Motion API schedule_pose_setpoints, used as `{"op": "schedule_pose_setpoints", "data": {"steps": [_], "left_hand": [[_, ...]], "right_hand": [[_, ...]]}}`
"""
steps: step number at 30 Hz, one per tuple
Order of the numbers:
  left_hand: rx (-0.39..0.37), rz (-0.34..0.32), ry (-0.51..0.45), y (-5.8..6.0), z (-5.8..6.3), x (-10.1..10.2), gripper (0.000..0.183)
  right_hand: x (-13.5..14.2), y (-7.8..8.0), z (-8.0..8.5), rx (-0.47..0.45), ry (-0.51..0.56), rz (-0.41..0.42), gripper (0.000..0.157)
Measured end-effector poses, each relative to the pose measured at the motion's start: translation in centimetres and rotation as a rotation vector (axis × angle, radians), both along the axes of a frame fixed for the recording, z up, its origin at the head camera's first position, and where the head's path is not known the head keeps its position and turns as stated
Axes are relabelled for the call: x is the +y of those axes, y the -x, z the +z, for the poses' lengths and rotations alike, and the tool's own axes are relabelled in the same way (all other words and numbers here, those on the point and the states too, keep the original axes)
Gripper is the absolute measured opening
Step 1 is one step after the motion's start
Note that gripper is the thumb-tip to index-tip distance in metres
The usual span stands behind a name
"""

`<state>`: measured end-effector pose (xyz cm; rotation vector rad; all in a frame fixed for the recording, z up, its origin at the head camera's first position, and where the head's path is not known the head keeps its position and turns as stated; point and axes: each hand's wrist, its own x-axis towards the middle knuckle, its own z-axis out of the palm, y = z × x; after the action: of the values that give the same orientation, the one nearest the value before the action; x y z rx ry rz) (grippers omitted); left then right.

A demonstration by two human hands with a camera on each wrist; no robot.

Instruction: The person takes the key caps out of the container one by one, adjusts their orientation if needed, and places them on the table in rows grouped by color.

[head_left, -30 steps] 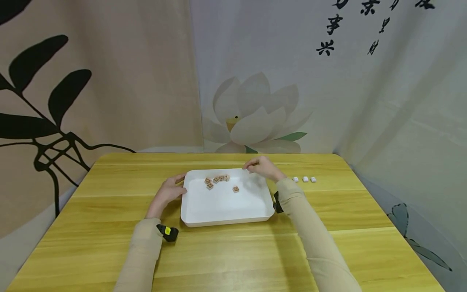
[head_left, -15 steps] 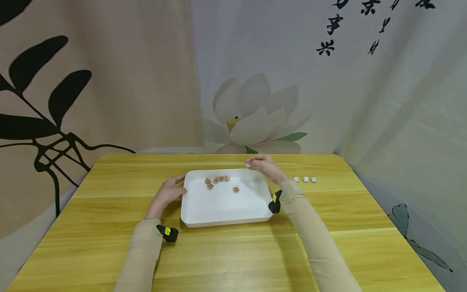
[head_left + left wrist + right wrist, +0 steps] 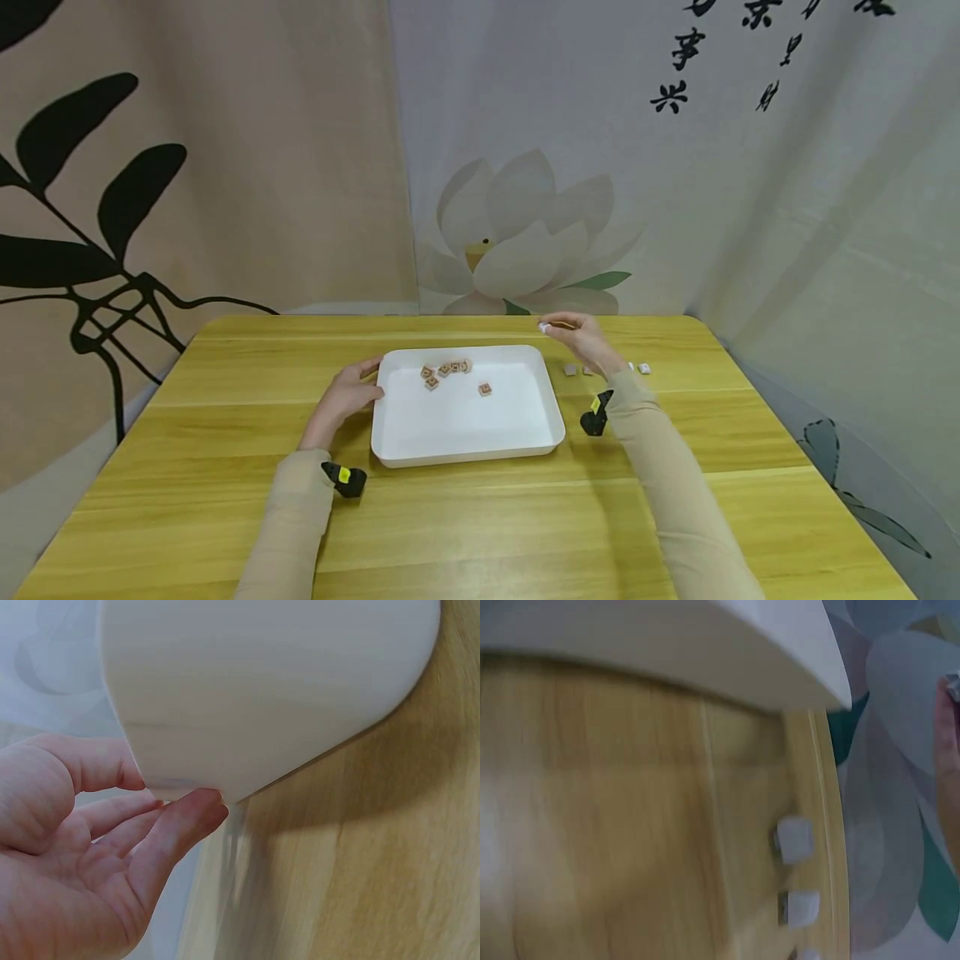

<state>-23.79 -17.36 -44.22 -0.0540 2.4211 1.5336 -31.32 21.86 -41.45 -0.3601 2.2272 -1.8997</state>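
Note:
A shallow white tray point(image 3: 468, 417) lies on the wooden table. My left hand point(image 3: 350, 396) grips its left side; in the left wrist view the thumb and fingers of my left hand point(image 3: 112, 840) pinch the tray's rim point(image 3: 262, 690). Beyond the tray's far right corner, my right hand point(image 3: 581, 337) is raised, pinching a small white block point(image 3: 543, 327) between thumb and fingers. Only part of that hand point(image 3: 947, 772) shows at the edge of the right wrist view. Several small brown square tiles with dark marks point(image 3: 454, 367) lie inside the tray, one tile point(image 3: 484, 389) apart from the others.
Right of the tray, several small white blocks point(image 3: 644, 368) stand in a row, partly hidden by my right hand. Two white blocks point(image 3: 795, 840) show clearly in the right wrist view. A printed curtain point(image 3: 525, 167) hangs behind the table's far edge point(image 3: 337, 320).
My right hand has moved right, from above the tray's far right corner to past it, with the white block in its fingers. My left hand and the tray stay put.

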Motion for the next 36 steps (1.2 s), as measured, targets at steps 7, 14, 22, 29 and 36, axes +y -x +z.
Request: {"op": "schedule_pose_setpoints", "data": {"steps": [7, 14, 22, 29, 36], "left_hand": [[-0.001, 0.002, 0.005, -0.1, 0.0, -0.2, 0.072], [0.000, 0.002, -0.001, 0.0, 0.0, -0.2, 0.071], [-0.002, 0.006, -0.012, 0.0, 0.1, 0.0, 0.072], [0.000, 0.000, -0.016, -0.3, 0.4, -0.1, 0.072], [0.004, -0.004, -0.032, -0.4, 0.5, 0.0, 0.072]], "right_hand": [[4.3, -0.3, -0.6, 0.044, -0.028, -0.162, 0.049], [10.1, -0.6, -2.4, 0.091, -0.002, -0.310, 0.052], [13.7, -2.2, -3.0, 0.076, -0.223, -0.498, 0.045], [14.1, -3.7, -3.2, 0.003, -0.417, -0.576, 0.038], [14.5, -3.8, -4.5, 0.030, -0.542, -0.617, 0.032]]}}
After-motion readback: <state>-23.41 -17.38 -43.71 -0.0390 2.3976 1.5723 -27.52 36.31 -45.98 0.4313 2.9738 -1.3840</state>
